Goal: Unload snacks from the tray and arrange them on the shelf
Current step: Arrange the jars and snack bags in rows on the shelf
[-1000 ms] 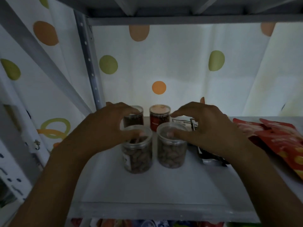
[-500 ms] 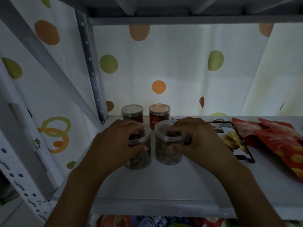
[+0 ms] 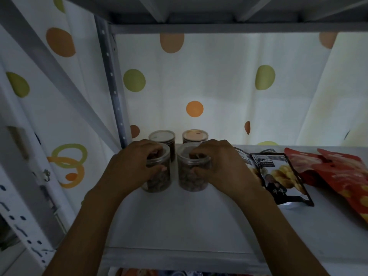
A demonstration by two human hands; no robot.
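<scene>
Two clear plastic jars of brown nuts stand side by side on the grey shelf (image 3: 179, 222). My left hand (image 3: 131, 168) wraps around the left front jar (image 3: 161, 180). The right front jar (image 3: 191, 182) is gripped by my right hand (image 3: 223, 168), fingers over its lid. Close behind them stand a dark jar with a clear lid (image 3: 162, 136) and a red jar with an orange lid (image 3: 195, 135). No tray is in sight.
A black snack pouch (image 3: 278, 176) lies flat right of my right hand, and red snack bags (image 3: 338, 174) lie further right. A perforated shelf post (image 3: 111, 80) rises at the back left. A dotted curtain (image 3: 219, 86) hangs behind. Colourful packets show below the shelf edge.
Both hands have slid the two front jars further back, up close to the rear jars. The view has dropped slightly, showing more of the black pouch.
</scene>
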